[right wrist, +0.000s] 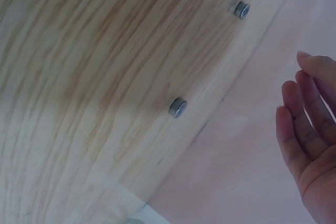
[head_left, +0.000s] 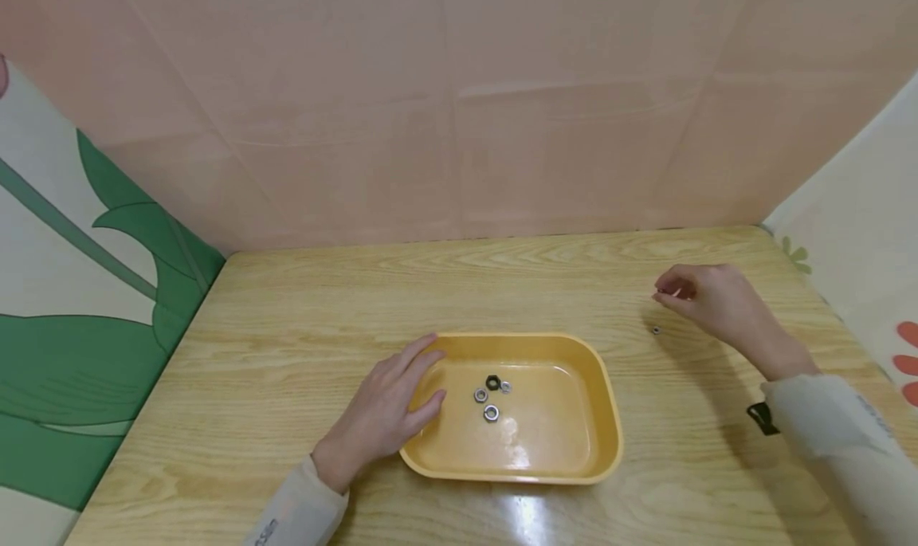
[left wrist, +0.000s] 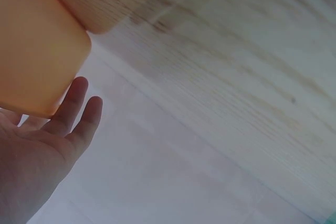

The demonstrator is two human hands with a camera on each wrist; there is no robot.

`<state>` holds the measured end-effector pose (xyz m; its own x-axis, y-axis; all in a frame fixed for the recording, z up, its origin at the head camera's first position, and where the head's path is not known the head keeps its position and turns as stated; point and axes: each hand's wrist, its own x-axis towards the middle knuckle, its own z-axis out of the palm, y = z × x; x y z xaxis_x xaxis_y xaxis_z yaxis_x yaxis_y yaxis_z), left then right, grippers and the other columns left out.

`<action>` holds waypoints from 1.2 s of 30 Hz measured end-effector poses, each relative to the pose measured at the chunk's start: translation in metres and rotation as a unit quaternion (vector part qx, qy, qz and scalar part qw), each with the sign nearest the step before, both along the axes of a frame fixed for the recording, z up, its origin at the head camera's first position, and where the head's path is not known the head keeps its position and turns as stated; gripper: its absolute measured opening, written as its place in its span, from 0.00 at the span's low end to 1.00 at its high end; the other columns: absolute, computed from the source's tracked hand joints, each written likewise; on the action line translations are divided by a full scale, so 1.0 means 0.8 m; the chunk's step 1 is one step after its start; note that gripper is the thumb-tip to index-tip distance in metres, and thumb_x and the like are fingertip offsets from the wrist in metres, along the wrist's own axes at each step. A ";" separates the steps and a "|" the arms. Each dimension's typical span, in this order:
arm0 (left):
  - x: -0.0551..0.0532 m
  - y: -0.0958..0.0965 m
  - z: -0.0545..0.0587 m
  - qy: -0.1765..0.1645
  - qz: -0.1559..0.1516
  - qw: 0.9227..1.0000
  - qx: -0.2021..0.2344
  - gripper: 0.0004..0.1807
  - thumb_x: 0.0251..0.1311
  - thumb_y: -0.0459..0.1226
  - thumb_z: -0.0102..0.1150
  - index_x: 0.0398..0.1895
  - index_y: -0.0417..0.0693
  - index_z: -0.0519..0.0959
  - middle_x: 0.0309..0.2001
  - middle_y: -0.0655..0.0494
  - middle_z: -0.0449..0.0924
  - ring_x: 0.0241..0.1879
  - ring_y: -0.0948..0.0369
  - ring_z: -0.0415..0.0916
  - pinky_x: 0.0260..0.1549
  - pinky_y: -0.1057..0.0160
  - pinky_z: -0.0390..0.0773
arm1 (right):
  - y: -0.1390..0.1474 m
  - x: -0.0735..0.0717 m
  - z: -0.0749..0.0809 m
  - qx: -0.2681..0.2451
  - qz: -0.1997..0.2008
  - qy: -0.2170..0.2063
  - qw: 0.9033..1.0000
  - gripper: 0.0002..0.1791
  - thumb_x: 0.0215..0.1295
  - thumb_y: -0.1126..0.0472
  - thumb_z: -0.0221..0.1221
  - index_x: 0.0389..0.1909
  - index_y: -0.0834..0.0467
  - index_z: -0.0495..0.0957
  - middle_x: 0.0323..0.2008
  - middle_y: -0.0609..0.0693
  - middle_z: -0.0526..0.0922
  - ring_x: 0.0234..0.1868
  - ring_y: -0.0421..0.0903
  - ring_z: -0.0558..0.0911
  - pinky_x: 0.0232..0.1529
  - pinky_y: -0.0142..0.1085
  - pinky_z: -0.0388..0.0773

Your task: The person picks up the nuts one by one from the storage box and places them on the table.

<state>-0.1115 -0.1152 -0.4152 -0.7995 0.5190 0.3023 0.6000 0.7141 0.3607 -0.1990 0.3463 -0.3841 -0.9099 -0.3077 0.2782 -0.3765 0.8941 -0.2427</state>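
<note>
Spread and fairly straight, the fingers of my left hand (head_left: pixel 383 406) rest over the left rim of a yellow tray (head_left: pixel 610 418). The left wrist view shows that hand (left wrist: pixel 42 153) at the tray's outer wall (left wrist: pixel 50 45). Inside the tray lie several hex nuts: a black nut (head_left: pixel 492 382) and silver ones, such as one silver nut (head_left: pixel 491 413). My right hand (head_left: pixel 717 303) hovers above the table at the right, fingers loosely bent. A small nut (head_left: pixel 656 330) lies below its fingertips. In the right wrist view two nuts (right wrist: pixel 178 107) sit on the wood, apart from the hand (right wrist: pixel 315 124), which holds nothing visible.
The wooden table (head_left: pixel 323 291) meets a pink cloth backdrop (head_left: pixel 459 131) at its far edge. Patterned panels with leaves (head_left: pixel 165 275) and flowers stand at the left and right sides. A small black object (head_left: pixel 763 418) shows beside the right sleeve.
</note>
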 end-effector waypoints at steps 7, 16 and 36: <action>0.000 0.001 0.001 0.001 0.002 1.000 0.001 0.26 0.66 0.46 0.59 0.66 0.49 0.72 0.71 0.49 0.66 0.63 0.49 0.73 0.57 0.43 0.76 | 0.016 -0.007 -0.004 0.001 -0.016 -0.028 0.999 0.07 0.63 0.64 0.65 0.39 0.63 0.85 0.28 0.52 0.87 0.26 0.47 0.83 0.26 0.44 0.80; -0.001 0.000 0.000 0.002 0.001 1.000 -0.002 0.26 0.66 0.46 0.59 0.66 0.49 0.72 0.72 0.48 0.66 0.63 0.49 0.74 0.57 0.44 0.76 | 0.031 -0.019 -0.012 0.010 -0.032 -0.075 0.997 0.12 0.67 0.63 0.62 0.45 0.68 0.84 0.33 0.60 0.87 0.31 0.54 0.85 0.31 0.51 0.82; -0.001 0.000 0.000 -0.001 -0.004 1.000 0.000 0.26 0.67 0.46 0.58 0.66 0.47 0.72 0.71 0.48 0.66 0.63 0.49 0.74 0.56 0.43 0.76 | 0.065 -0.029 -0.031 0.043 -0.026 -0.134 0.990 0.11 0.67 0.66 0.59 0.42 0.69 0.85 0.37 0.66 0.86 0.35 0.61 0.84 0.36 0.55 0.80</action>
<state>-0.1126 -0.1152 -0.4155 -0.7960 0.5252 0.3010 0.6049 0.7097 0.3612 -0.2223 0.3986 -0.4089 -0.9624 -0.2715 -0.0011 -0.2626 0.9321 -0.2495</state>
